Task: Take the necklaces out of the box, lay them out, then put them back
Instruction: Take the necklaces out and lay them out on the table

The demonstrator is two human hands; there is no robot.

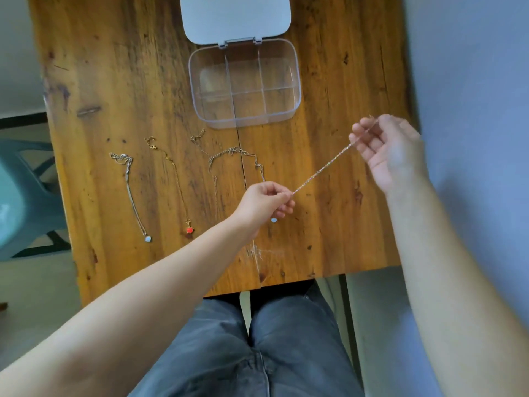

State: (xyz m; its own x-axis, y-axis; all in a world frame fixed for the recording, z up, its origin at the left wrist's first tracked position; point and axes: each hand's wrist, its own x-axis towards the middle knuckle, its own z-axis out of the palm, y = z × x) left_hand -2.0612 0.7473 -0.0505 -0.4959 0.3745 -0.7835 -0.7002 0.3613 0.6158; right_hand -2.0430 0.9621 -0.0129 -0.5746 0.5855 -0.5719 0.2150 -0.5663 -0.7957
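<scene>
Two hands stretched one chain (322, 169) taut above the tabletop (329, 224) — left hand (264, 202) pinching its lower end, right hand (386, 150) pinching the upper, at two o'clock. Three necklaces (130, 193) lay at nine o'clock — the box (244, 83) sat open at twelve.

From my remote feed, the counter (120, 81) shows warm orange-brown wood streaked with dark grain and knots. The box (244, 81) is clear, colourless plastic, its open lid (234, 15) pale grey-white. Three necklaces lie on the wood: a silver chain with a pale blue-white pendant (148, 239), a gold chain with a red pendant (189, 230), and a silvery chain (229, 156) with a pale pendant. The chain (320, 169) stretched between my hands glints silvery-pink. My jeans (252, 345) are faded dark grey-blue; a chair (20, 196) is teal.
</scene>
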